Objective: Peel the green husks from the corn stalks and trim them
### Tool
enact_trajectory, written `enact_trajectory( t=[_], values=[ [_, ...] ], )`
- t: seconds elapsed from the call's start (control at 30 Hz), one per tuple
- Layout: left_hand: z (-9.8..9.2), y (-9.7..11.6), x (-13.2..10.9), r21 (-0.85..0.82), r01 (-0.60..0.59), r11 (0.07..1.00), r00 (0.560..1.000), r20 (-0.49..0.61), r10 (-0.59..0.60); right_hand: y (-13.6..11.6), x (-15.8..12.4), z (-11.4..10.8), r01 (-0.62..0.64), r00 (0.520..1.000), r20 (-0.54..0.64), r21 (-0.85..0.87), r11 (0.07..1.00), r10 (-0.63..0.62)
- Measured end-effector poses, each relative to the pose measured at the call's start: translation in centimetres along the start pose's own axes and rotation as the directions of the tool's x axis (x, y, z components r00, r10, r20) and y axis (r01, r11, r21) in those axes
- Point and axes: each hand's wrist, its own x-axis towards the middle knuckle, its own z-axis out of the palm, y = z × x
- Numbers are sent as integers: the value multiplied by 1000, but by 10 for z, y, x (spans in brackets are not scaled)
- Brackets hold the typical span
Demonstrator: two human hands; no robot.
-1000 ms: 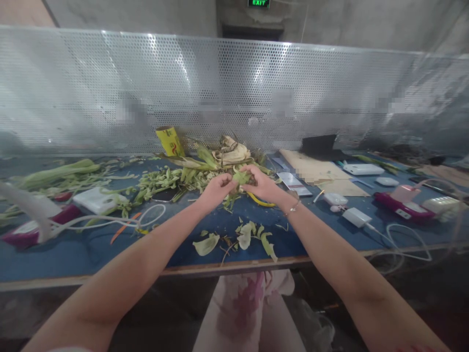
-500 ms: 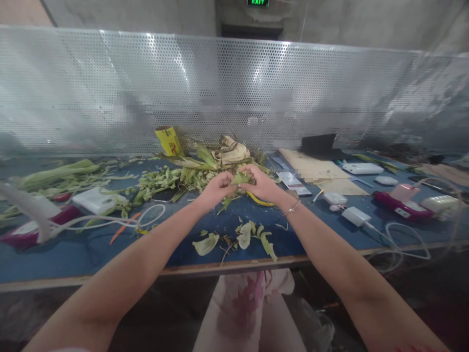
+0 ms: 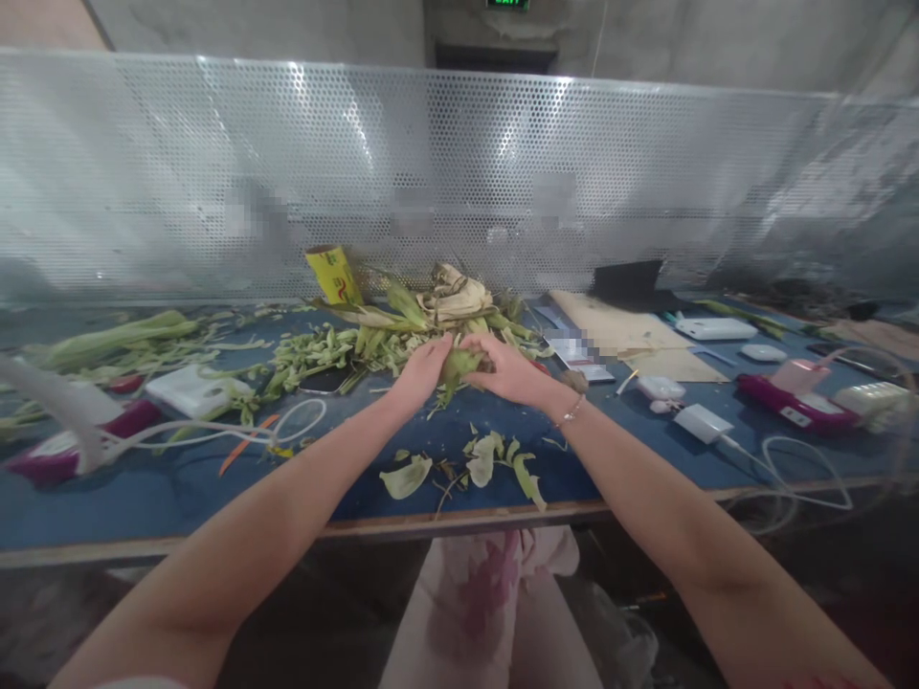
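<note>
Both my hands meet over the blue table (image 3: 144,498), closed round a small green leafy piece (image 3: 459,366), likely a husked corn bit. My left hand (image 3: 420,368) grips its left side and my right hand (image 3: 506,368) wraps its right side; a thin bracelet sits on that wrist. Just behind them lies a pile of green husks and leaves (image 3: 373,340) with a dry tan husk bundle (image 3: 452,295) on top. Several torn leaf scraps (image 3: 478,464) lie on the table in front of my hands.
A yellow packet (image 3: 334,276) leans on the perforated metal screen (image 3: 215,172). Left: long green stalks (image 3: 115,337), a white box (image 3: 190,390), a pink device (image 3: 50,455) with white cable. Right: cardboard sheet (image 3: 617,335), white chargers (image 3: 704,423), a pink device (image 3: 790,400).
My hands have drawn closer together and lowered slightly around the green piece; my left palm now turns more onto it.
</note>
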Motion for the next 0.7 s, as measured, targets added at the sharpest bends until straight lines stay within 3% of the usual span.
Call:
enact_trajectory(
  t=[0.1, 0.17, 0.4, 0.7],
  values=[
    [1, 5, -6, 328, -190, 925, 972, -72, 225, 0, 2, 7, 3, 999, -44, -1, 1000, -3],
    [1, 8, -9, 420, -226, 879, 957, -71, 280, -1, 3, 11, -1, 999, -51, 12, 1000, 2],
    [0, 6, -11, 442, -206, 873, 955, -105, 278, -8, 1, 17, -22, 999, -40, 49, 999, 24],
    [-3, 10, -13, 469, -268, 841, 895, -203, 398, -13, -1, 17, -16, 999, -37, 87, 996, 19]
  ],
)
